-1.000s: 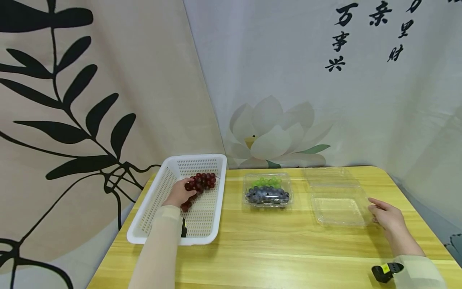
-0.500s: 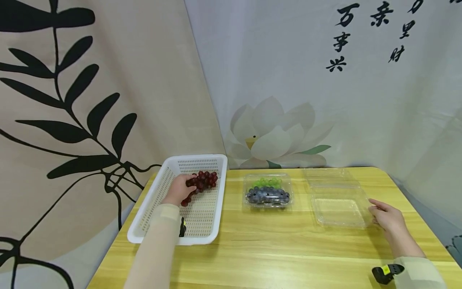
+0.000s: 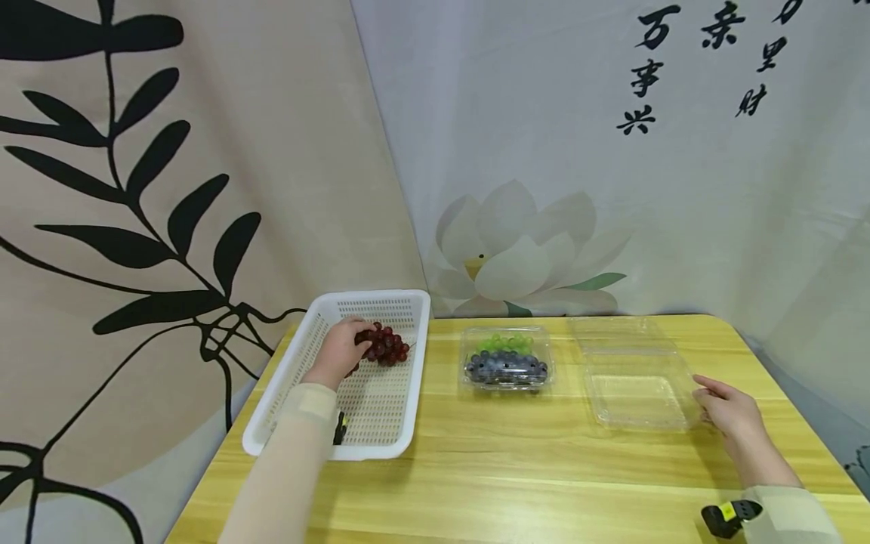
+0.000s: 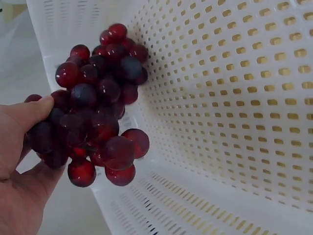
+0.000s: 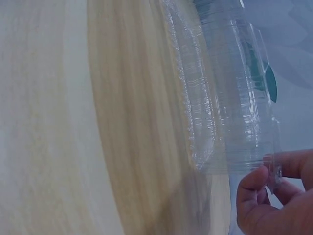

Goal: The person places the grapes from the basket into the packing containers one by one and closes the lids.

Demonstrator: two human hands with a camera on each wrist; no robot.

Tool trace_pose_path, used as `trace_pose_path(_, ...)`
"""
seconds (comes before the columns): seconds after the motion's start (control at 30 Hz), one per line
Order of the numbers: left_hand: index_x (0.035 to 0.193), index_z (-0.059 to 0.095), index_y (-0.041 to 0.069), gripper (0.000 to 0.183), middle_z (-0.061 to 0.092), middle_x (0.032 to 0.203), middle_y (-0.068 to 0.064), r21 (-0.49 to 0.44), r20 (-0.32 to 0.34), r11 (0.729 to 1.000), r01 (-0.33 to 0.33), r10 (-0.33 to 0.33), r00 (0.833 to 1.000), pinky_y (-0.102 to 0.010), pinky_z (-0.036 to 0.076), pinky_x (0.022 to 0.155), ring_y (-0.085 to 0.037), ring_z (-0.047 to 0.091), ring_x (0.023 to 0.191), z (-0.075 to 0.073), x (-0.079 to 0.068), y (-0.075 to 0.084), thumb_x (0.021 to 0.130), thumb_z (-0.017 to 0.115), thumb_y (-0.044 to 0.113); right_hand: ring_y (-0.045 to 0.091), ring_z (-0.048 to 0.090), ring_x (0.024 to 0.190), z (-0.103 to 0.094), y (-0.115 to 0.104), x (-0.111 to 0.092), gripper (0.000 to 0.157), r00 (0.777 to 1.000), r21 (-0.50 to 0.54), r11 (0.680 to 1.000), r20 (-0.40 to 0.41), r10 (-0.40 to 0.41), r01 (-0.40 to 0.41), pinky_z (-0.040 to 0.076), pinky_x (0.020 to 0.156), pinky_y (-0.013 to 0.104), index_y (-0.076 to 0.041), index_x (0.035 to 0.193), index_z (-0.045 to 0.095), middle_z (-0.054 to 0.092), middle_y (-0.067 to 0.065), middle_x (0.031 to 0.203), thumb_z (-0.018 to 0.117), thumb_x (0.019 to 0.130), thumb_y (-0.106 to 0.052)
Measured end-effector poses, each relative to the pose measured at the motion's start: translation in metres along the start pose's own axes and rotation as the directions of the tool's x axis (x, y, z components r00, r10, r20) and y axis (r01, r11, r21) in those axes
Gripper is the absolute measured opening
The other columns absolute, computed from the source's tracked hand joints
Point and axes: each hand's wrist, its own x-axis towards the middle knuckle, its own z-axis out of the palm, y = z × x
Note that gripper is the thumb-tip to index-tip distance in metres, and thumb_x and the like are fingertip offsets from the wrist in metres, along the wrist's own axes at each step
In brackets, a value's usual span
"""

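Observation:
My left hand (image 3: 338,351) grips a bunch of dark red grapes (image 3: 389,348) inside the white perforated basket (image 3: 420,378). In the left wrist view the thumb and fingers curl round one end of the bunch, and the grapes (image 4: 100,93) spread out over the basket's holes. On the right side of the table, my right hand (image 3: 732,408) pinches the edge of an open clear plastic box (image 3: 639,397). The right wrist view shows thumb and fingers on the rim of this clear box (image 5: 230,98), its lid folded back.
A closed clear box (image 3: 506,332) holding green grapes (image 3: 506,344) and dark blue grapes (image 3: 506,369) stands mid-table, between basket and open box. The wooden table (image 3: 516,468) ends at a printed cloth backdrop (image 3: 516,151) behind.
My left hand has shifted slightly up and away inside the basket, and the red bunch has moved a little with it. My right hand stays on the open box's edge.

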Motion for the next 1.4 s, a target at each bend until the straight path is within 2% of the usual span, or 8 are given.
trace_pose_path(0.27, 0.119, 0.065, 0.007, 0.030, 0.054, 0.130, -0.016, 0.028, -0.072, 0.998, -0.062, 0.064, 0.995, -0.045, 0.046, 0.099, -0.034, 0.050, 0.121, -0.006, -0.001, 0.006, 0.089, 0.065, 0.008, 0.003, 0.052, 0.070, 0.001, 0.005, 0.002, 0.055, 1.000, 0.011, 1.000, 0.013, -0.025, 0.025, 0.051, 0.061, 0.022, 0.003, 0.145, 0.031, 0.048, -0.023, 0.081, 0.046, 0.099, -0.023)
trace_pose_path(0.4, 0.118, 0.066, 0.007, 0.030, 0.057, 0.127, -0.015, 0.063, -0.137, 0.992, -0.109, 0.116, 0.984, -0.044, 0.047, 0.098, -0.034, 0.053, 0.118, -0.011, -0.001, 0.012, 0.088, 0.066, 0.007, 0.003, 0.052, 0.068, 0.003, 0.009, 0.006, 0.041, 1.000, 0.054, 0.999, -0.012, 0.001, 0.000, 0.051, 0.060, 0.023, -0.022, 0.137, 0.049, 0.050, -0.023, 0.080, 0.050, 0.097, -0.023)
trace_pose_path(0.5, 0.118, 0.066, 0.008, 0.031, 0.058, 0.126, -0.014, 0.088, -0.174, 0.986, -0.139, 0.153, 0.973, -0.044, 0.048, 0.097, -0.034, 0.053, 0.117, -0.015, -0.001, 0.015, 0.087, 0.067, 0.007, 0.003, 0.052, 0.068, 0.004, 0.010, 0.006, 0.040, 1.000, 0.047, 0.999, -0.018, -0.006, 0.007, 0.051, 0.059, 0.023, -0.020, 0.137, 0.050, 0.049, -0.023, 0.080, 0.050, 0.097, -0.023)
trace_pose_path(0.63, 0.118, 0.066, 0.008, 0.031, 0.058, 0.126, -0.013, 0.070, -0.208, 0.985, -0.160, 0.172, 0.963, -0.044, 0.047, 0.098, -0.033, 0.053, 0.117, -0.020, -0.001, 0.020, 0.087, 0.067, 0.008, 0.004, 0.052, 0.070, 0.006, 0.005, 0.002, 0.055, 0.999, 0.008, 0.999, -0.005, -0.041, 0.041, 0.050, 0.060, 0.023, 0.003, 0.144, 0.033, 0.048, -0.022, 0.082, 0.047, 0.098, -0.024)
trace_pose_path(0.73, 0.117, 0.067, 0.009, 0.030, 0.058, 0.124, -0.011, 0.049, -0.247, 0.983, -0.179, 0.185, 0.951, -0.043, 0.047, 0.098, -0.032, 0.054, 0.116, -0.025, -0.002, 0.023, 0.087, 0.067, 0.008, 0.004, 0.051, 0.071, 0.009, 0.003, -0.001, 0.056, 0.999, 0.007, 0.999, -0.014, -0.034, 0.034, 0.050, 0.061, 0.022, 0.004, 0.144, 0.032, 0.048, -0.021, 0.084, 0.047, 0.098, -0.024)
trace_pose_path(1.1, 0.115, 0.068, 0.009, 0.028, 0.060, 0.119, -0.008, 0.015, -0.427, 0.959, -0.284, 0.262, 0.865, -0.042, 0.049, 0.093, -0.028, 0.055, 0.111, -0.039, -0.008, 0.043, 0.087, 0.068, 0.009, 0.003, 0.052, 0.071, 0.009, 0.004, 0.000, 0.055, 0.999, 0.018, 0.999, -0.017, -0.044, 0.044, 0.051, 0.060, 0.022, 0.005, 0.144, 0.033, 0.051, -0.019, 0.085, 0.047, 0.098, -0.022)
trace_pose_path(1.3, 0.114, 0.069, 0.011, 0.028, 0.060, 0.120, -0.004, 0.005, -0.508, 0.951, -0.308, 0.268, 0.819, -0.039, 0.050, 0.093, -0.024, 0.054, 0.112, -0.042, -0.012, 0.060, 0.086, 0.069, 0.009, 0.003, 0.053, 0.070, 0.004, 0.022, 0.017, 0.043, 0.999, 0.068, 0.997, -0.010, -0.037, 0.037, 0.051, 0.055, 0.026, -0.017, 0.137, 0.050, 0.052, -0.021, 0.083, 0.054, 0.095, -0.026)
trace_pose_path(1.4, 0.113, 0.070, 0.010, 0.028, 0.061, 0.120, -0.005, -0.004, -0.554, 0.943, -0.333, 0.275, 0.786, -0.039, 0.049, 0.093, -0.025, 0.055, 0.110, -0.043, -0.012, 0.069, 0.085, 0.070, 0.009, 0.004, 0.053, 0.071, 0.004, 0.027, 0.022, 0.046, 0.999, 0.076, 0.996, -0.012, -0.039, 0.040, 0.050, 0.054, 0.024, -0.015, 0.139, 0.049, 0.052, -0.021, 0.084, 0.055, 0.095, -0.027)
